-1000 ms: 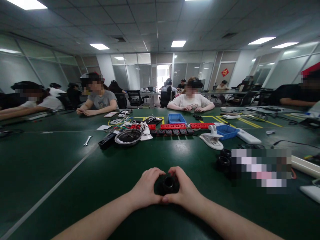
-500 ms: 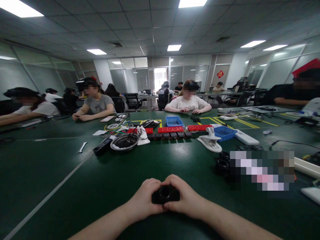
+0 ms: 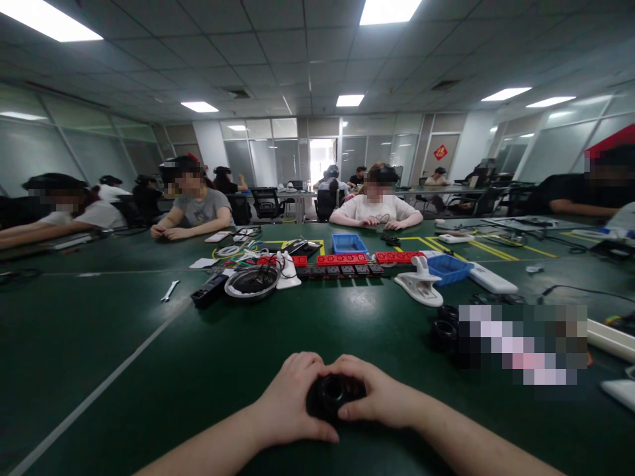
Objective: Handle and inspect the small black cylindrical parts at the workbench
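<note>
A black object with a round hole in its top point(image 3: 331, 391) sits between my two hands, low in the middle of the view, over the green table point(image 3: 238, 350). My left hand point(image 3: 292, 400) curves round its left side, the thumb lying in front of it. From the right, my right hand point(image 3: 380, 395) holds it, fingers over the back and thumb at the front right. The undersides of my fingers are hidden.
Ahead lie a round metal dish point(image 3: 252, 283), red socket strips point(image 3: 341, 258), a white clamp stand point(image 3: 421, 285) and blue trays point(image 3: 348, 243). Black round parts point(image 3: 444, 329) stand to the right, a wrench point(image 3: 170, 291) to the left. People sit across the table.
My left thumb has moved away from my right thumb, opening a gap at the front. The black object now shows slightly further right and lower, and the whole view has shifted a little.
</note>
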A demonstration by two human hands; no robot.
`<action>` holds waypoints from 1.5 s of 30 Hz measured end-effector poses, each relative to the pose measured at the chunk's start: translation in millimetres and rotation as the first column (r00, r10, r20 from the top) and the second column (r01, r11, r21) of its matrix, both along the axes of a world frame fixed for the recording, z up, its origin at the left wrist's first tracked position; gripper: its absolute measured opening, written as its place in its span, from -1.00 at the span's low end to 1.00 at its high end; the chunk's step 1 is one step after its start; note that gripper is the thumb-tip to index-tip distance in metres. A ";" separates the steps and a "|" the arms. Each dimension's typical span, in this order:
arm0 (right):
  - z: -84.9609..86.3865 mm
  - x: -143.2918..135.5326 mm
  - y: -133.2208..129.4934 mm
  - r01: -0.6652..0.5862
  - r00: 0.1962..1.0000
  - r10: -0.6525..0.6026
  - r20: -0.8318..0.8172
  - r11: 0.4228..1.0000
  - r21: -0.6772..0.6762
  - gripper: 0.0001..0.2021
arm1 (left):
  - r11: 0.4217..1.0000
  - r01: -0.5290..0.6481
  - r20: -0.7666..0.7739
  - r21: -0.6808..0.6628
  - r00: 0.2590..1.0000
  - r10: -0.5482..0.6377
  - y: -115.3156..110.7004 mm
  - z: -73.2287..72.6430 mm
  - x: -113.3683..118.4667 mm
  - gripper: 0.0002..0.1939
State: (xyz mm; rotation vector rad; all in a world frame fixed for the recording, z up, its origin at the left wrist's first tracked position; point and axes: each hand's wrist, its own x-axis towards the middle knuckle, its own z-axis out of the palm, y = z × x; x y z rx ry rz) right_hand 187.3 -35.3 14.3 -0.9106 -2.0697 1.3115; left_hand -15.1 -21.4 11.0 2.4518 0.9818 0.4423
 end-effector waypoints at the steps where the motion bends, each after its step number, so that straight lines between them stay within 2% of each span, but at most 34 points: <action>1: -0.4 -1.4 -2.6 0.025 0.999 -0.025 0.021 0.999 0.033 -0.47 | 0.999 -0.039 -0.011 0.014 0.999 0.039 -0.8 -0.7 0.4 -0.33; 5: 0.3 -7.0 -11.5 0.166 0.979 -0.179 0.099 0.978 0.129 -0.49 | 0.991 -0.135 -0.037 0.025 0.990 0.136 -1.0 -2.4 0.7 -0.48; 7: -0.3 -9.2 -13.6 0.233 0.959 -0.252 0.127 0.961 0.149 -0.53 | 0.991 -0.131 -0.020 0.021 0.991 0.131 0.5 -3.2 0.4 -0.54; 11: -5.0 -13.6 -13.0 0.339 0.915 -0.373 0.156 0.917 0.210 -0.49 | 0.995 -0.098 0.009 0.033 0.995 0.097 3.5 -6.6 0.4 -0.62; 14: -7.0 -16.3 -11.4 0.393 0.891 -0.429 0.150 0.893 0.221 -0.59 | 0.997 -0.068 0.037 0.040 0.997 0.066 3.9 -8.8 1.2 -0.67; 17: -4.8 -14.7 -8.4 0.339 0.923 -0.364 0.128 0.924 0.177 -0.65 | 0.999 -0.028 0.054 0.034 0.998 0.026 3.8 -9.1 1.9 -0.70; 21: 0.7 -5.2 -0.9 0.147 0.986 -0.154 0.057 0.984 0.105 -0.62 | 1.000 0.022 0.040 0.001 0.999 -0.022 4.9 -6.0 1.1 -0.66; 24: 3.5 1.7 2.7 0.012 0.999 -0.014 0.034 0.998 0.062 -0.58 | 0.999 0.045 0.028 -0.027 0.999 -0.044 5.5 -0.9 -1.0 -0.61; 26: 3.7 3.5 1.8 -0.031 0.999 0.029 0.040 0.999 0.039 -0.53 | 0.997 0.066 0.013 -0.034 0.998 -0.065 5.1 2.3 -2.4 -0.59; 28: 1.8 2.5 -1.4 -0.014 1.000 0.014 0.023 1.000 -0.012 -0.40 | 0.998 0.066 0.002 -0.019 0.998 -0.066 3.8 3.9 -3.1 -0.52; 31: -4.3 -3.9 -7.4 0.121 0.992 -0.122 -0.022 0.991 -0.063 -0.24 | 1.000 -0.024 0.000 0.018 1.000 0.024 -0.4 2.7 -1.6 -0.34; 34: -10.6 -13.3 -11.4 0.294 0.956 -0.294 -0.020 0.956 0.007 -0.37 | 0.987 -0.153 -0.014 0.056 0.988 0.154 -6.3 -0.6 2.5 -0.32; 38: -13.9 -23.3 -13.9 0.430 0.898 -0.437 0.051 0.897 0.101 -0.59 | 0.969 -0.225 -0.026 0.099 0.973 0.229 -12.4 -3.0 8.4 -0.51; 41: -12.3 -23.7 -14.2 0.429 0.890 -0.446 0.096 0.890 0.154 -0.66 | 0.973 -0.216 -0.023 0.084 0.975 0.219 -12.0 -2.9 10.1 -0.62; 45: -4.8 -15.3 -10.7 0.298 0.947 -0.312 0.075 0.942 0.151 -0.69 | 0.991 -0.128 -0.023 0.022 0.991 0.129 -4.0 -2.7 6.3 -0.60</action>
